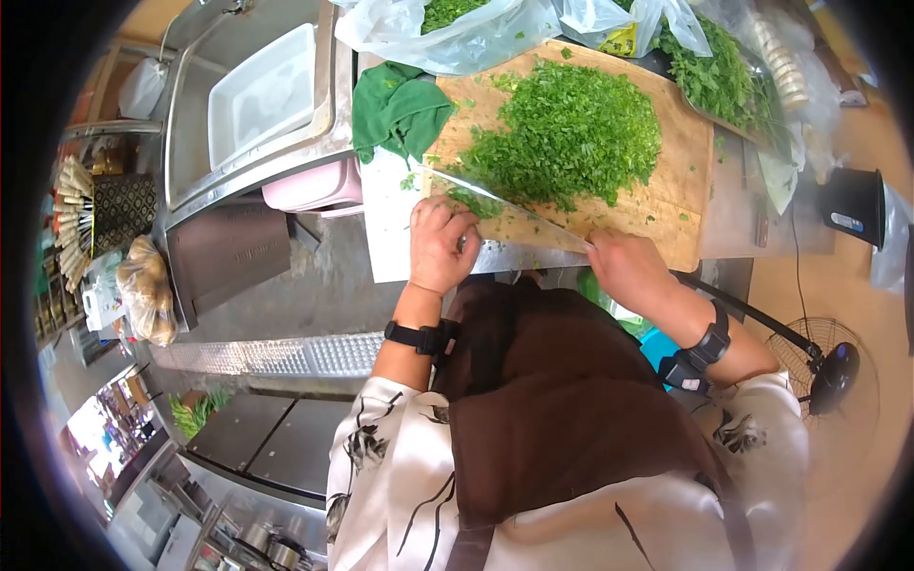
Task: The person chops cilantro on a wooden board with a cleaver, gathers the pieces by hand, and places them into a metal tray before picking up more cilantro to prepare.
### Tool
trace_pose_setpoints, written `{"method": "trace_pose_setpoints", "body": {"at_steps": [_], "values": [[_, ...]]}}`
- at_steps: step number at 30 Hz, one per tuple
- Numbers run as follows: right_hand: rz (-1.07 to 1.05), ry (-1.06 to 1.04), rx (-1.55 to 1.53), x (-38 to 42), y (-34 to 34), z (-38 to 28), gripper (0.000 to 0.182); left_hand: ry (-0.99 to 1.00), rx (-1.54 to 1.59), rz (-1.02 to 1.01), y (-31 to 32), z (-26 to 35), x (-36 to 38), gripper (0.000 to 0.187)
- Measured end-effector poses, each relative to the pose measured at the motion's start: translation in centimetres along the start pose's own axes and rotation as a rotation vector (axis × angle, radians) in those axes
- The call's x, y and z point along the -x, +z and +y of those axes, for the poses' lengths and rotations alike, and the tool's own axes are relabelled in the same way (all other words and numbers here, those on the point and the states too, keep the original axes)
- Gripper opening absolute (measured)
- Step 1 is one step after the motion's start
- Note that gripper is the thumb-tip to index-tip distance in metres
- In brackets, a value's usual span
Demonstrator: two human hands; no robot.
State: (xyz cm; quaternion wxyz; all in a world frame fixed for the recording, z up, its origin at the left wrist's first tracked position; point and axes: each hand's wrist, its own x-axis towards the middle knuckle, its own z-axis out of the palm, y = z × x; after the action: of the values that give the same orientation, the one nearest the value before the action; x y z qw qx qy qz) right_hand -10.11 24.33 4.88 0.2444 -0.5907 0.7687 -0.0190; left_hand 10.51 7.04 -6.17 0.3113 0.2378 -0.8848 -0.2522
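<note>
A large heap of chopped green herbs (581,133) covers much of the wooden cutting board (681,214). My right hand (624,271) is closed round the handle end of a knife (509,205), whose blade slants up to the left over the board's near edge. Beside the blade, at the board's near left corner, my left hand (443,243) has its fingers curled in; whether anything is inside them is hidden. Several green bits lie near its fingers. A crumpled green cloth (400,109) rests on the board's left edge.
Plastic bags (457,43) with greens lie behind the board. More leafy herbs (714,76) are at the back right. A sink on the left holds a white plastic tub (262,95). On the right are a black bin (852,205) and a fan (833,376).
</note>
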Motion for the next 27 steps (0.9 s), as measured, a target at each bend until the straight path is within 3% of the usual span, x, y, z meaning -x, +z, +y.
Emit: {"method": "trace_pose_setpoints", "body": {"at_steps": [10,27], "values": [[0.143,0.001,-0.046,-0.1,0.1,-0.4,0.021,-0.026,-0.054,0.014,-0.5,0.0,0.5,0.014],[0.057,-0.049,-0.029,-0.2,0.7,0.4,0.021,-0.046,-0.061,0.019,-0.2,0.1,1.0,0.011]]}}
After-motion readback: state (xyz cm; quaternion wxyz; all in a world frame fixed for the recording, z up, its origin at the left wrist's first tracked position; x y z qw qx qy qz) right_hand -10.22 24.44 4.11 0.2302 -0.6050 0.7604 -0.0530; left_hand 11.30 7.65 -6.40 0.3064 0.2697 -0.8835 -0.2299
